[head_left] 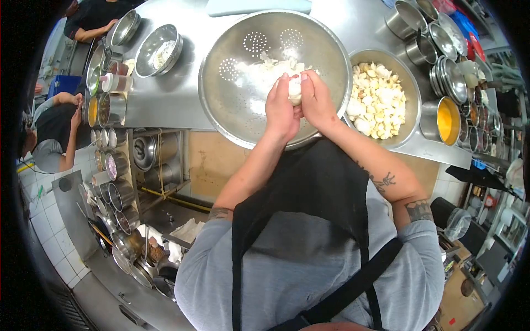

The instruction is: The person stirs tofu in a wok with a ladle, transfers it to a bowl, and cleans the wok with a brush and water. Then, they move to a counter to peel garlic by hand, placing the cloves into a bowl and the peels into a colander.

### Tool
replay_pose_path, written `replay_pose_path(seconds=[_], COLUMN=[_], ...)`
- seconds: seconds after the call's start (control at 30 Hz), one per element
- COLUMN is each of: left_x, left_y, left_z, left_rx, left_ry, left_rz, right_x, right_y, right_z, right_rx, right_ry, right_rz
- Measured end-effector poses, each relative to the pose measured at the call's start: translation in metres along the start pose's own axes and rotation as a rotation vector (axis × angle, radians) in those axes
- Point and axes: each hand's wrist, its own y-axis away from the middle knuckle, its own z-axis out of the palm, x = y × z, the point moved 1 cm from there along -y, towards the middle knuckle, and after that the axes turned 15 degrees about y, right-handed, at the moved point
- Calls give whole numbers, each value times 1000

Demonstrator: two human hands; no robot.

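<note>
Both my hands meet over a large metal colander (229, 105), thumbs up and fingers curled around a white garlic bulb (295, 91). My left hand (282, 108) closes on its left side and my right hand (318, 106) on its right; the fingers underneath are mostly hidden. Pale garlic skins and pieces (266, 69) lie inside the colander beyond the hands. To the right, touching or nearly touching the colander, a wide metal bowl (415, 105) holds many loose garlic cloves (378, 99).
A smaller metal bowl (144, 55) with some pale contents stands left on the steel counter (160, 105). Pots and a container of orange liquid (445, 120) crowd the right end. Sauce containers (113, 107) line the left. Two other people (55, 129) are at the far left.
</note>
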Motion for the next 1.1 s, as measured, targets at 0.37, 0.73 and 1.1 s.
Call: replay_pose_path(seconds=[0.37, 0.73, 1.1], left_x=[19, 21, 25], left_y=[10, 7, 12], left_z=[-22, -29, -21], left_rx=[-109, -89, -172], left_ry=[-116, -377, -217], left_rz=[4, 96, 106], right_x=[7, 3, -9], right_y=[-2, 6, 10], right_z=[-10, -12, -16], right_rx=[-15, -82, -73], right_ry=[153, 431, 246], right_rz=[-70, -245, -231])
